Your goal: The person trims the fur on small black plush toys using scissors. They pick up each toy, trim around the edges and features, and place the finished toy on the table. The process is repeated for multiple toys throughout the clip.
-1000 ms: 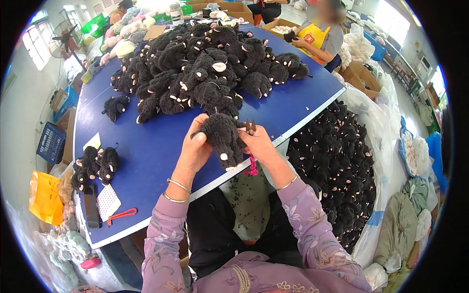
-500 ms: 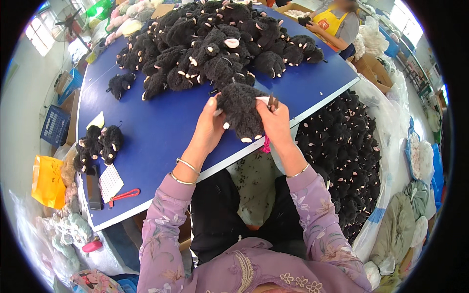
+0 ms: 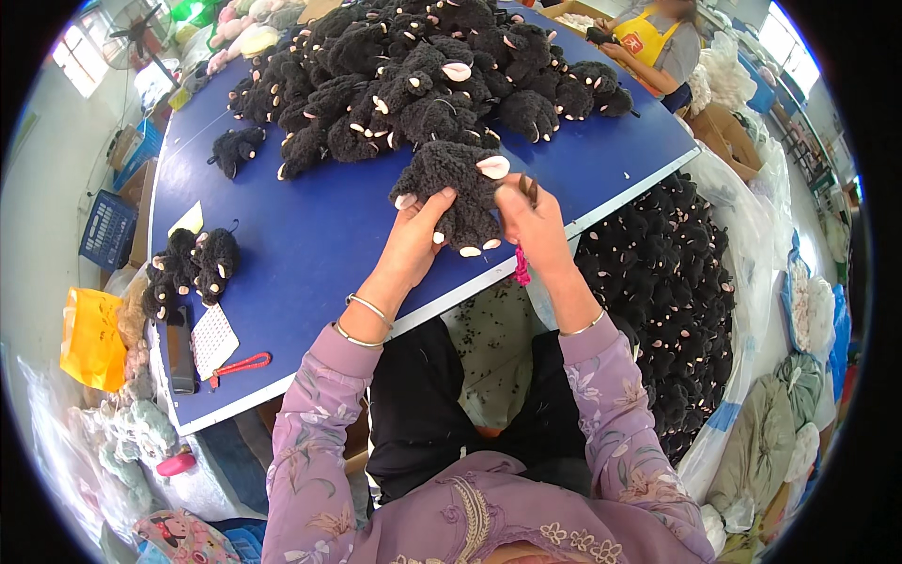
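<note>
A black curly plush toy (image 3: 456, 188) with pink-white ears and pale feet is held just above the table's near edge. My left hand (image 3: 413, 235) is closed on its lower left side, thumb on the front. Beside the toy's right edge, below the larger ear, my right hand (image 3: 536, 226) is closed round a small dark tool (image 3: 529, 191) with two narrow tips. A bright pink tail (image 3: 522, 267) hangs below that hand, apparently from the tool. Whether the right fingertips also pinch the toy is hard to make out.
A heap of similar black toys (image 3: 376, 94) covers the far side of the blue table (image 3: 310, 254). Several toys (image 3: 193, 268), a white card (image 3: 215, 340) and a red strap (image 3: 242, 365) lie left. A large bag of black toys (image 3: 658, 310) stands right. Another person (image 3: 653, 47) works far right.
The toy has shifted slightly up and left and turned, so both ears now show. My left thumb has moved onto its front. My right fingers have come off the ear to the toy's side.
</note>
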`<state>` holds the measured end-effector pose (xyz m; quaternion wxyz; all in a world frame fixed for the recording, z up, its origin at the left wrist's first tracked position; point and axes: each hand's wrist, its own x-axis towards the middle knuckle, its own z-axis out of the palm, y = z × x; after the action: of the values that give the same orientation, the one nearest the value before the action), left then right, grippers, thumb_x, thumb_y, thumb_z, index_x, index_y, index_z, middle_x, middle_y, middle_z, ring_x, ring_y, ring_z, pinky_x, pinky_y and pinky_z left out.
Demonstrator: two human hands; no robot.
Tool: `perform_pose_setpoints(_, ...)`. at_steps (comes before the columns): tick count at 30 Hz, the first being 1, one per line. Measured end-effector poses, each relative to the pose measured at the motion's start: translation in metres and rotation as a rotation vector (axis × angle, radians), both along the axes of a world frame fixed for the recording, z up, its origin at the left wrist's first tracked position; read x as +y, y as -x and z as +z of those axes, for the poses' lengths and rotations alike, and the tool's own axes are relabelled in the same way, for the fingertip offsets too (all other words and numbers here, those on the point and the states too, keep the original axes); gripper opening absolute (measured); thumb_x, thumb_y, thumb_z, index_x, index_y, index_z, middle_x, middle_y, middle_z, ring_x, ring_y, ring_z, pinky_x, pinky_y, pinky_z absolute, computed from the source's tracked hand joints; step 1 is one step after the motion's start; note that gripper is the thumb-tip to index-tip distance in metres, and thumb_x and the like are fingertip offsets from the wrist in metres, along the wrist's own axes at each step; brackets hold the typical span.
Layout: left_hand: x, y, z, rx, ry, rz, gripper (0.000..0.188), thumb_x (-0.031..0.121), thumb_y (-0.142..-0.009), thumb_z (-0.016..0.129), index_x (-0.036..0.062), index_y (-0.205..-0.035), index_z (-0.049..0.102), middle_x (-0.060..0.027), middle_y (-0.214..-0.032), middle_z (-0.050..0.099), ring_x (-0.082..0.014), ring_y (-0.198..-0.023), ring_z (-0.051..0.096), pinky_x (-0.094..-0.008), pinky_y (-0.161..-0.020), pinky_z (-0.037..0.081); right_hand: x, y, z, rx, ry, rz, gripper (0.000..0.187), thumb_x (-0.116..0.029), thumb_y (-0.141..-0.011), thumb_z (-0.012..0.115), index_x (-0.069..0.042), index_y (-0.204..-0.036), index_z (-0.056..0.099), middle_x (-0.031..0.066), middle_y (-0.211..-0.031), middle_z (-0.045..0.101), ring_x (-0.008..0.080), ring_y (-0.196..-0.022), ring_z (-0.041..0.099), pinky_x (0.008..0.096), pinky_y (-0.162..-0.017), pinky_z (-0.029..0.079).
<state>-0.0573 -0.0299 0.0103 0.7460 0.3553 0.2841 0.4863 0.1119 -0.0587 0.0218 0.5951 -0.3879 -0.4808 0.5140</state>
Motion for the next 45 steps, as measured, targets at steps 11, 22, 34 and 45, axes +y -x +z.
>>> perform_pose_setpoints(11,0.001,0.005,-0.005,0.129,-0.102,-0.194,0.035,0.008,-0.087,0.062,0.0015,-0.121,0.054,-0.0073,-0.114,0.061,-0.0168,-0.103,0.059,-0.0326,-0.089,0.049,0.002,-0.011,0.0,-0.222,-0.05,0.016,0.029,-0.006,-0.085,0.064,0.004,-0.112,0.059,0.0012,-0.094,0.063,0.0057,-0.084,0.055,0.0237,-0.073,0.048)
perform_pose_setpoints(22,0.003,0.003,0.006,0.135,0.087,0.142,0.018,0.026,-0.089,0.062,0.0104,-0.098,0.06,0.0001,-0.083,0.063,-0.0063,-0.063,0.056,-0.0202,-0.047,0.038,-0.002,-0.002,0.003,-0.229,-0.026,-0.054,0.018,-0.012,-0.084,0.067,-0.001,-0.095,0.057,-0.0021,-0.081,0.058,0.0019,-0.068,0.049,0.0178,-0.059,0.037)
perform_pose_setpoints(34,0.004,0.004,-0.003,0.009,-0.183,0.179,0.031,0.009,-0.086,0.064,0.001,-0.115,0.056,-0.0045,-0.106,0.062,-0.0139,-0.099,0.058,-0.0288,-0.086,0.047,0.004,-0.008,-0.009,-0.21,0.086,0.071,0.015,-0.016,-0.09,0.058,-0.001,-0.092,0.059,-0.0004,-0.066,0.056,0.0012,-0.049,0.036,0.0186,-0.043,0.028)
perform_pose_setpoints(45,0.008,0.005,-0.001,0.101,-0.08,0.167,0.035,0.038,-0.096,0.048,0.0051,-0.103,0.058,-0.0004,-0.081,0.06,-0.0076,-0.06,0.054,-0.0221,-0.047,0.038,0.001,-0.001,0.001,-0.205,0.152,0.108,0.025,-0.012,-0.086,0.067,0.005,-0.103,0.061,-0.0022,-0.079,0.059,0.0026,-0.062,0.048,0.0193,-0.051,0.038)
